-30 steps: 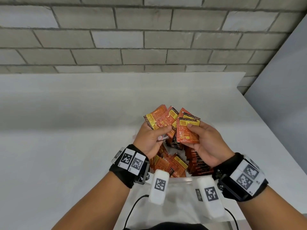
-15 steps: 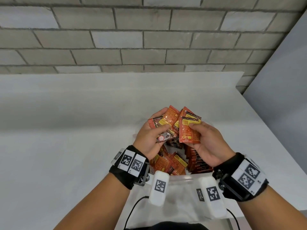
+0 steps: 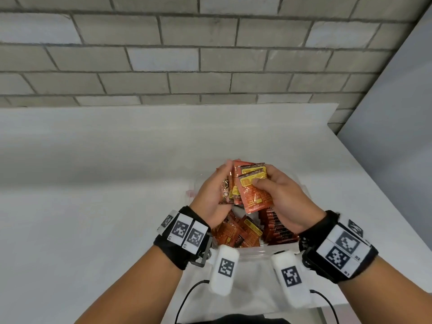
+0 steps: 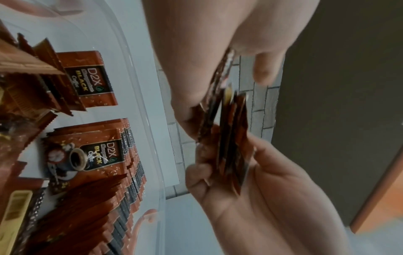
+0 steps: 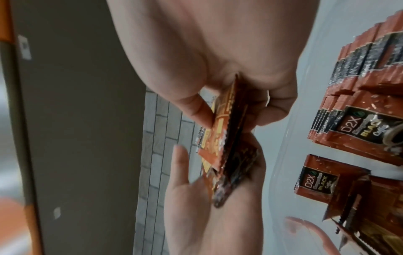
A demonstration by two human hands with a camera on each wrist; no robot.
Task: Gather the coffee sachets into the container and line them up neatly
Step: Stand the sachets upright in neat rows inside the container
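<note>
Both hands hold one bundle of orange coffee sachets (image 3: 253, 191) upright above a clear plastic container (image 3: 257, 253) on the white table. My left hand (image 3: 216, 192) presses the bundle's left side, with sachets between its thumb and fingers (image 4: 189, 110). My right hand (image 3: 278, 197) grips the right side, thumb on the front sachet. In the wrist views the bundle (image 4: 231, 138) (image 5: 229, 146) shows edge-on between the two hands. Inside the container, a neat row of sachets (image 3: 278, 228) stands on the right and loose sachets (image 3: 236, 232) lie on the left.
The white table (image 3: 93, 195) runs back to a grey brick wall (image 3: 210, 54). Its right edge (image 3: 385, 206) drops off beside a grey panel. Cables and white tagged pods hang from my wrists near the table's front edge.
The fanned-out sachets have been pushed together into a tighter upright bundle. My left hand has turned its palm against the bundle's side; both hands stay above the container.
</note>
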